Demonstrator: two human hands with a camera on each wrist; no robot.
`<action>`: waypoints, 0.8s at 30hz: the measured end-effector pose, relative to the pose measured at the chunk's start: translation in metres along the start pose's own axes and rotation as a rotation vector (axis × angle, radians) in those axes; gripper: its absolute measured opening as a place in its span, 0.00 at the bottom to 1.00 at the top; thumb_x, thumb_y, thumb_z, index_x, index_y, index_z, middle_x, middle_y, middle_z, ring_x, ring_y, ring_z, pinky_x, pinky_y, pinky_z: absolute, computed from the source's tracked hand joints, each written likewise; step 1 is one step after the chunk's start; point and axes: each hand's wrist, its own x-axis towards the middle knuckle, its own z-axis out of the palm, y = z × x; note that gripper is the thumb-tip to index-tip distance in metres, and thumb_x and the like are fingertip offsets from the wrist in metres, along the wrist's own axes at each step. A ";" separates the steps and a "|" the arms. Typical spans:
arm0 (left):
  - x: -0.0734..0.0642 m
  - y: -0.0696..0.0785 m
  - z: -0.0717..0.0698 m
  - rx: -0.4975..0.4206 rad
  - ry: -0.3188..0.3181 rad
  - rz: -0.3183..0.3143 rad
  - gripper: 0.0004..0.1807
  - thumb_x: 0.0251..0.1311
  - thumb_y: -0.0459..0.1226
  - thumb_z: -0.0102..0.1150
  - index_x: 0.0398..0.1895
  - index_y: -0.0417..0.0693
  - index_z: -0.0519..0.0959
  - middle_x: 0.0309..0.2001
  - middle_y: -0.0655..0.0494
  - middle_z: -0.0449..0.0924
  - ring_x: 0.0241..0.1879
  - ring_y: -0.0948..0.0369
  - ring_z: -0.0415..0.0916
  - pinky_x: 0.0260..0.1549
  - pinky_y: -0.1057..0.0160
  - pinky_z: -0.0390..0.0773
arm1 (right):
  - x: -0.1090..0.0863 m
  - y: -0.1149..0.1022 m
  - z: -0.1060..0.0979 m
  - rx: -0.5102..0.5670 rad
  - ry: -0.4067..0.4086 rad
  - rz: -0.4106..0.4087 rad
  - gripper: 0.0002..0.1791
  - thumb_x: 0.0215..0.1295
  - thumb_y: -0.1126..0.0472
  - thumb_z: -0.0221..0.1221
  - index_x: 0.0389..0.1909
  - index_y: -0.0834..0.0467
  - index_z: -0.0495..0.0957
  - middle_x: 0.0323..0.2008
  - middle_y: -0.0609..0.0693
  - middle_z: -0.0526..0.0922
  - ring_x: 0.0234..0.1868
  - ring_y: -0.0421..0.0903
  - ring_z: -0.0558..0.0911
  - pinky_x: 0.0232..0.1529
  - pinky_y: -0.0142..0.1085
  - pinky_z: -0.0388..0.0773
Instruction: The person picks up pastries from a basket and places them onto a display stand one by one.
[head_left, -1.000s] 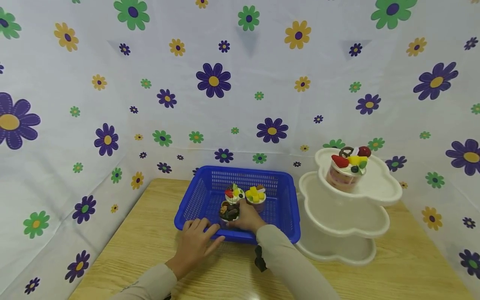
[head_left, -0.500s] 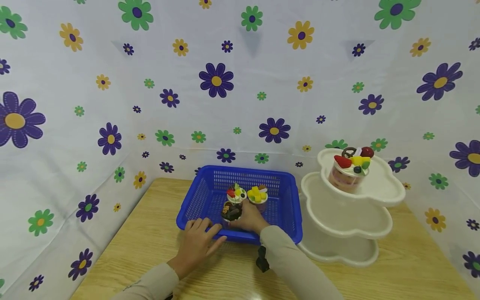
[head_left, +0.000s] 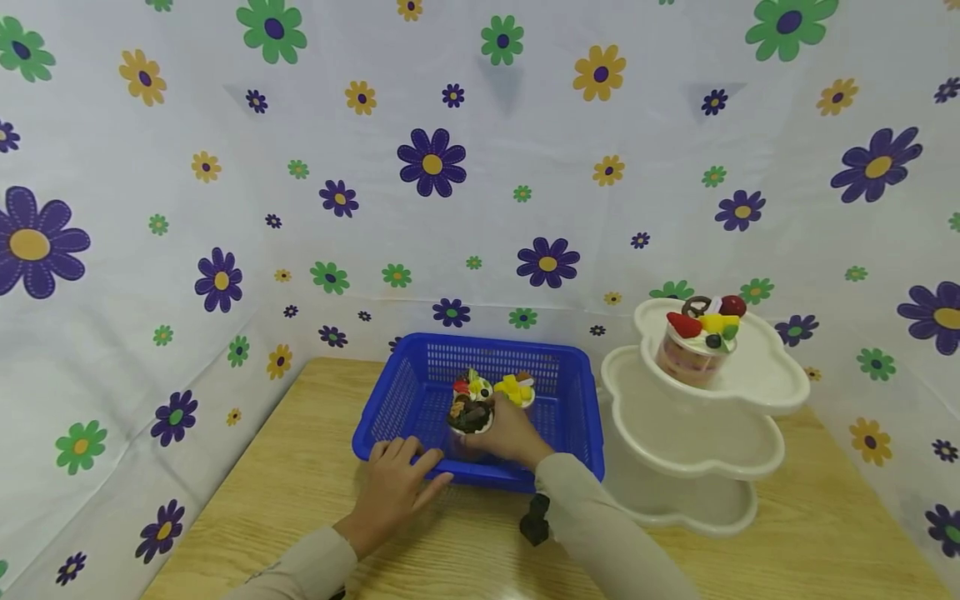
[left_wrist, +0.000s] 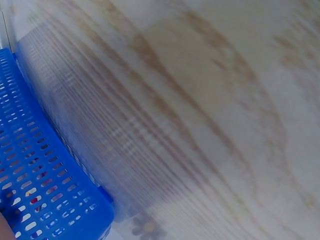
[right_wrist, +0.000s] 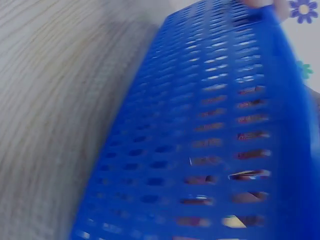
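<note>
My right hand point(head_left: 514, 435) grips a dessert cup point(head_left: 469, 414) topped with dark chocolate pieces, inside the blue plastic basket point(head_left: 587, 417). Just behind it stand a cup with strawberry and yellow fruit point(head_left: 480, 387) and a cup topped with yellow cubes point(head_left: 513, 388). My left hand point(head_left: 390, 487) rests its fingers over the basket's front rim, thumb stretched out to the right. Both wrist views look mostly at the basket's slotted outer wall point(right_wrist: 200, 125); only a bit of a finger point(left_wrist: 4, 231) shows at the left wrist view's lower corner.
A cream three-tier stand point(head_left: 697, 425) with cloud-shaped trays stands right of the basket. Its top tray bears a larger fruit-topped dessert cup point(head_left: 693, 350). Flower-printed cloth point(head_left: 337, 125) encloses the wooden table point(head_left: 262, 467) at the back and sides.
The chocolate-topped cup has come slightly up and to the right in my right hand, overlapping the strawberry cup more. My left hand stays on the rim.
</note>
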 end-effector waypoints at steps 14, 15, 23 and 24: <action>0.000 -0.001 0.002 -0.012 0.025 0.004 0.28 0.68 0.63 0.35 0.37 0.57 0.80 0.30 0.57 0.72 0.31 0.57 0.70 0.36 0.54 0.67 | -0.034 -0.029 -0.050 0.021 0.138 -0.052 0.41 0.49 0.52 0.72 0.60 0.64 0.65 0.51 0.59 0.77 0.45 0.50 0.81 0.40 0.40 0.80; 0.001 -0.001 0.001 -0.014 0.026 0.004 0.28 0.68 0.63 0.36 0.37 0.57 0.80 0.30 0.57 0.72 0.31 0.57 0.70 0.36 0.53 0.67 | -0.037 -0.030 -0.054 0.011 0.149 -0.058 0.41 0.49 0.52 0.72 0.60 0.64 0.65 0.51 0.59 0.77 0.45 0.50 0.81 0.40 0.40 0.80; 0.000 -0.001 0.002 -0.017 0.016 0.000 0.26 0.68 0.62 0.38 0.37 0.56 0.80 0.30 0.57 0.72 0.31 0.57 0.69 0.35 0.53 0.66 | -0.058 -0.031 -0.082 -0.037 0.244 -0.103 0.43 0.49 0.49 0.72 0.61 0.64 0.64 0.52 0.57 0.77 0.47 0.51 0.80 0.43 0.40 0.79; 0.000 -0.001 0.002 -0.020 0.016 -0.001 0.26 0.68 0.62 0.38 0.37 0.56 0.80 0.30 0.57 0.72 0.31 0.57 0.69 0.35 0.53 0.66 | -0.061 -0.030 -0.086 -0.031 0.254 -0.111 0.43 0.49 0.49 0.72 0.61 0.64 0.64 0.51 0.57 0.77 0.46 0.51 0.80 0.43 0.41 0.79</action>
